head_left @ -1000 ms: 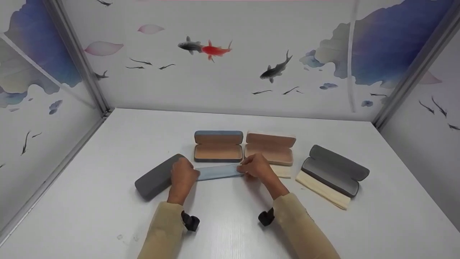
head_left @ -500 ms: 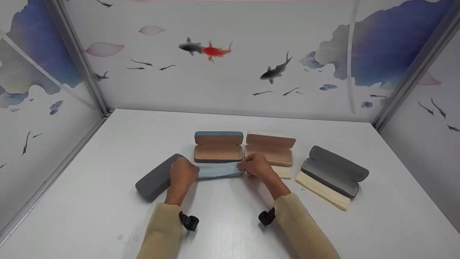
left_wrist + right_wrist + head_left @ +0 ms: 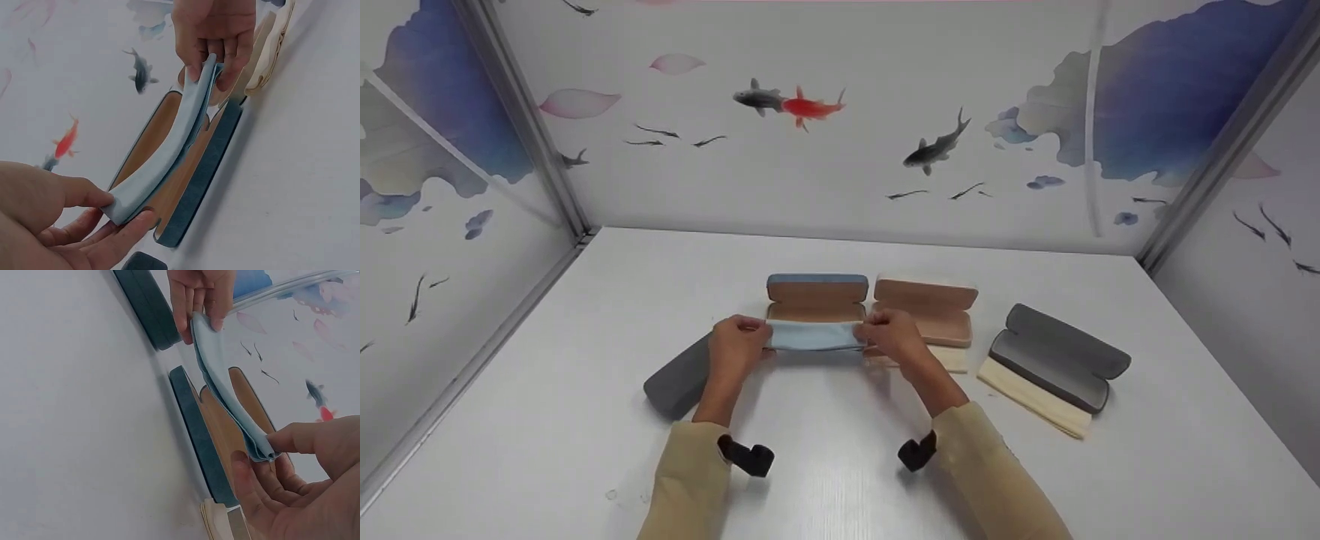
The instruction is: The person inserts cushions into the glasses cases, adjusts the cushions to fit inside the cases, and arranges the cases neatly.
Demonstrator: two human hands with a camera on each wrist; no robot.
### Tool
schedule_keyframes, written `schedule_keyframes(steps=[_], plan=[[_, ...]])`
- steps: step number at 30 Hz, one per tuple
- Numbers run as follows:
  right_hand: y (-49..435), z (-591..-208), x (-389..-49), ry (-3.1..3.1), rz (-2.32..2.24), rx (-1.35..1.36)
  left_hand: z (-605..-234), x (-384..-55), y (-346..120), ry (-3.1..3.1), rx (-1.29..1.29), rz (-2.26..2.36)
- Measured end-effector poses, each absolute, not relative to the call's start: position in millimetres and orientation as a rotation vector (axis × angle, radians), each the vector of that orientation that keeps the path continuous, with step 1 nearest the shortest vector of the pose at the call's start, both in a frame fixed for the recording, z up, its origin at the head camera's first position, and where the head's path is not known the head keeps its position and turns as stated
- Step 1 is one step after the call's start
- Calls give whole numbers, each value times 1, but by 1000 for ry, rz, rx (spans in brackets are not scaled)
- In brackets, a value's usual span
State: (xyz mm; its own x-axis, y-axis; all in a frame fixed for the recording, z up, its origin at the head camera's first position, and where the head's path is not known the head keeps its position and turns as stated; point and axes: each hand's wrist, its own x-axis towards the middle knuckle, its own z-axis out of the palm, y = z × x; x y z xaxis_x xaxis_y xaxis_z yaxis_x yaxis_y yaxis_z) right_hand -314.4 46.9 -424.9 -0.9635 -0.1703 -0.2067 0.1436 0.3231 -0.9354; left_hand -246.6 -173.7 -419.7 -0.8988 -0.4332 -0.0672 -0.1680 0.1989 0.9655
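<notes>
Hanging over tabletop (image 3: pixel 825 450), folded lt-blue cloth (image 3: pixel 815 336), ends pinched by L hand (image 3: pixel 737 346) & R hand (image 3: pixel 894 336), hides much of base of open blue case (image 3: pixel 817 291) twd far edge in head view. Closed gray case (image 3: pixel 679 380), L-edge side, partly blocked by L hand; cream cloth (image 3: pixel 949 358) by R hand.

Head view: light blue cloth (image 3: pixel 816 336) masks the near part of the blue case (image 3: pixel 817 292) just beyond it at twelve o'clock; left hand (image 3: pixel 737 345) covers the far end of the closed grey case (image 3: pixel 679 379) at eight, right hand (image 3: pixel 896 339) part of a cream cloth (image 3: pixel 949 358) at four. Sleeves (image 3: pixel 690 472) run off the bottom edge at seven and five. Left wrist view cuts the left hand at eight; right wrist view, the right hand at four.
</notes>
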Motion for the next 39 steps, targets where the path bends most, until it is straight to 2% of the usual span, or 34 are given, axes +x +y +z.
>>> schedule_keyframes(steps=[6, 15, 26, 39], plan=[[54, -424, -315, 2318, -1782, -32, -428, -254, -169, -2109, 523, -1912], [52, -426, -323, 2255, -1825, 15, -418, -266, -175, -2217, 563, -1786], [47, -407, -339, 2352, -1737, 21, -403, -289, -180, -2340, 641, -1742], [39, -402, -347, 2438, -1704, -25, -405, -295, -181, -2310, 608, -1715]])
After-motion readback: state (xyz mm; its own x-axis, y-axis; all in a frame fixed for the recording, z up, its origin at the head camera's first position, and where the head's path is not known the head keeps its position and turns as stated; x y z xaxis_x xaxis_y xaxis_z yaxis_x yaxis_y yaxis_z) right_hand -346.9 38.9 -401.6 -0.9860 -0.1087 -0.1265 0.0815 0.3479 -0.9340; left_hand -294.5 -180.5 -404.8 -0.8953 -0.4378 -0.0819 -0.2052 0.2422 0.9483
